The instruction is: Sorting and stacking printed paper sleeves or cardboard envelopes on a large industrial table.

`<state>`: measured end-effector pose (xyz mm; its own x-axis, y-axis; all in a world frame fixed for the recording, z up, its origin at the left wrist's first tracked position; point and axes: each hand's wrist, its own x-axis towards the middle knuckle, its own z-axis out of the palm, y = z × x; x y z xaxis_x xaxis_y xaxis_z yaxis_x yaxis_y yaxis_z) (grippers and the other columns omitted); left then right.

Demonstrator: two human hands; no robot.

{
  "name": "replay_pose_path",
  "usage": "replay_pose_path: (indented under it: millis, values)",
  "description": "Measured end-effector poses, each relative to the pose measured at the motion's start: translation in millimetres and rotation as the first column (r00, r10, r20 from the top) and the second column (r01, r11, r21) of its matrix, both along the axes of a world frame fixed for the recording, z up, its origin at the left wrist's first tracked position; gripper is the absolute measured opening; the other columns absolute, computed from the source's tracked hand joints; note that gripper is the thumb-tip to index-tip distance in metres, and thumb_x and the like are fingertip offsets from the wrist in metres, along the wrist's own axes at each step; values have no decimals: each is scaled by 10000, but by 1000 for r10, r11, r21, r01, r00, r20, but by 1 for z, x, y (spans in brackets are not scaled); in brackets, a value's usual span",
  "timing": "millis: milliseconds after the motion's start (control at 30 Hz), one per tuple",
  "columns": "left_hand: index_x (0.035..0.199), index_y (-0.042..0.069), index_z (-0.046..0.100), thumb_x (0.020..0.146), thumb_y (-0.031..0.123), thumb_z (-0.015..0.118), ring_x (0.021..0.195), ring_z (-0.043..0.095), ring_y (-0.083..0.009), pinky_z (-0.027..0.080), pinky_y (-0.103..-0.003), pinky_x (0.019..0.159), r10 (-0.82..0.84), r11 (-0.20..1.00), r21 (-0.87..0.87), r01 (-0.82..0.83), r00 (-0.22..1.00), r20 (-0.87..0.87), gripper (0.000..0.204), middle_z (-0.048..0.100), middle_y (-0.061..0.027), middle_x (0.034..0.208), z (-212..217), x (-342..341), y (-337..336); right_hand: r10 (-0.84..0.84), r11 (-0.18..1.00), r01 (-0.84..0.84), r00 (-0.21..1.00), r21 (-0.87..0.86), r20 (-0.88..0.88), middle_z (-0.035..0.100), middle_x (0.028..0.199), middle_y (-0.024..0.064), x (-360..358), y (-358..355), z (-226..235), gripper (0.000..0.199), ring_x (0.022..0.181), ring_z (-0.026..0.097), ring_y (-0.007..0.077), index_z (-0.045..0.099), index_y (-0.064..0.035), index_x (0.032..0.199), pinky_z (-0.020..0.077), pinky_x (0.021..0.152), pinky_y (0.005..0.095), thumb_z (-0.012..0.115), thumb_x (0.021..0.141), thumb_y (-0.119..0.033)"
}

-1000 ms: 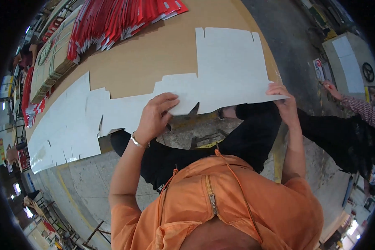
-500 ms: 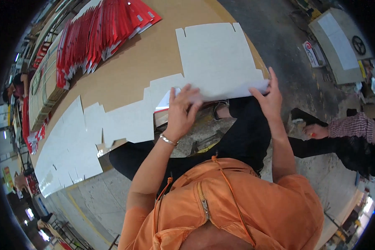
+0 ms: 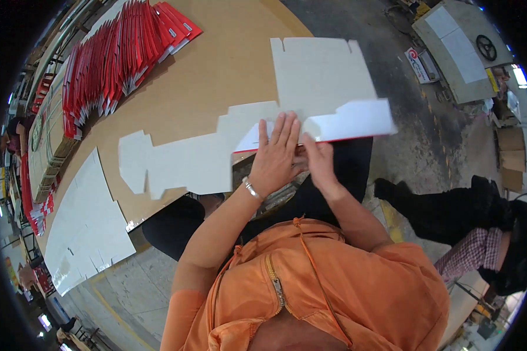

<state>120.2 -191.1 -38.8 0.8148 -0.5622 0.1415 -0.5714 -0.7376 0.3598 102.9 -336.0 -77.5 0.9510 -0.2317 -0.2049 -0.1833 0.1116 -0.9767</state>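
I see the left hand [image 3: 275, 153] flat, likely steadying the folded cardboard blank [image 3: 325, 73]; right hand [image 3: 322, 162] alongside, grip unclear.

Bench [image 3: 205, 82]: smooth brown board-like top, matt
Die-cut white blank [image 3: 246, 120]: smooth paperboard, matt
Folded strip [image 3: 363, 117]: same board, brighter, faint sheen
White sheet [image 3: 88, 228], bench's near left corner: matt paperboard, shiny glints low down
Red folded pieces [image 3: 114, 58], toward the bench's far edge: glossy-looking card
Bracelet [image 3: 251, 188]: polished silvery metal
Shirt [image 3: 328, 281]: orange cloth, creased
Zip [image 3: 277, 284]: metal, brassy teeth
Trousers [image 3: 170, 231]: black matt cloth
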Motion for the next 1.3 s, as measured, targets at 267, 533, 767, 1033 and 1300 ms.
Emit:
replay_pose_path:
  millis: [267, 533, 767, 1033, 1300]
  values:
    - [1486, -6, 234, 727, 630, 650, 1463, 165, -325, 103, -544, 1170, 34, 999, 31, -34, 999, -19, 1074, 224, -151, 1566, 1, -21, 22, 381, 555, 276, 754, -785, 535, 561, 1305, 190, 40, -16, 48, 423, 1199, 533, 378, 549, 19, 1280, 429, 1002, 437, 537, 858, 24]
    - [1244, 28, 564, 626, -48, 710, 1246, 493, -334, 442, -409, 1020, 141, 986, -91, -142, 990, -23, 640, 538, -133, 1304, 9, -71, 174, 688, 239, 124, 678, -963, 258, 510, 1394, 119, 85, -56, 37, 529, 1326, 453, 291, 509, -71, 1366, 356, 1107, 423, 424, 868, 87]
    - [928, 39, 690, 717, 4, 672, 775, 581, -243, 493, -340, 619, 472, 770, -324, -550, 832, -291, 214, 598, -69, 897, -12, -25, 184, 480, 544, 5, 818, -839, 317, 471, 1418, 167, 88, -62, 34, 742, 1335, 438, 307, 375, -93, 1460, 341, 1104, 386, 381, 763, 161]
    - [1395, 61, 447, 788, 359, 709, 1346, 362, -302, 296, -490, 1083, 475, 876, 17, -483, 867, 149, 725, 426, -139, 1419, 1, -11, 131, 816, -63, -82, 569, -995, -99, 275, 1552, 111, 67, 0, 56, 664, 1437, 218, 355, 339, -199, 1487, 151, 1139, 598, 578, 892, -369]
    - [1486, 124, 303, 708, 428, 769, 1469, 135, -311, 58, -645, 1140, 322, 844, 457, -281, 947, -13, 957, 255, -97, 1555, 48, -63, 186, 826, -160, -91, 533, -983, -184, 275, 1552, 88, 50, 24, 52, 795, 1423, 228, 353, 345, -229, 1483, 163, 1110, 638, 584, 826, -608]
